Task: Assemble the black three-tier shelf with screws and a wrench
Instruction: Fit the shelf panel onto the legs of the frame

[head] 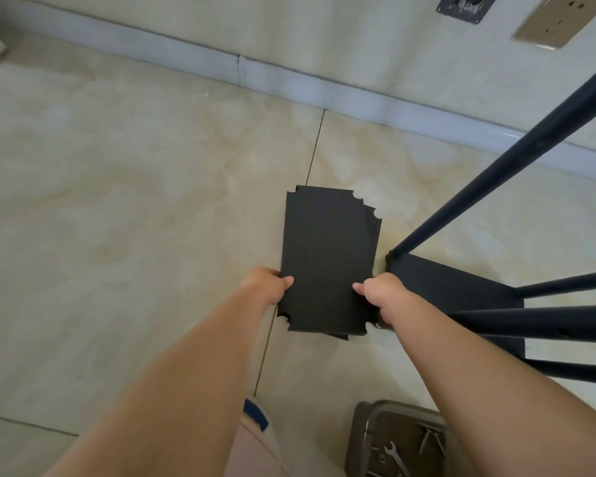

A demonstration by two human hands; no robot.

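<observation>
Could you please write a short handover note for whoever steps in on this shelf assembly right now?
Left hand and right hand each grip a long edge of the black shelf boards, two stacked, over the tiled floor.
Done: bottom board stands to the right with four black poles rising from it.
The wrench and loose screws lie in the tray near the right forearm.
Left: fit both held boards on the poles and tighten the screws.
</observation>
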